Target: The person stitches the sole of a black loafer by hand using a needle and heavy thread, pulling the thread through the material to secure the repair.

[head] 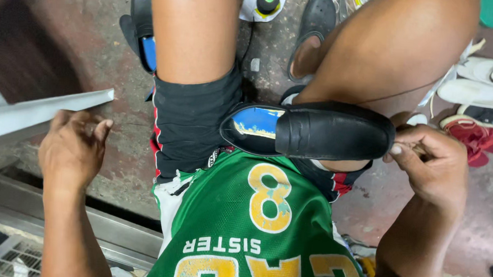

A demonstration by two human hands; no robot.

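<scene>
A black loafer (314,131) lies sideways across the lap, light and pliable-looking (best gripped at heel or toe). Right hand (428,165) fingers pinch at its toe; left hand (71,149), loosely curled, holds nothing.

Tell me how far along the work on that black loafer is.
Done: nothing that shows; no finished repair is visible on the black loafer, which lies across the lap. In hand: the right hand pinches something small at its toe. The left hand is off it, near a white chair leg. Left: cannot tell.
</scene>
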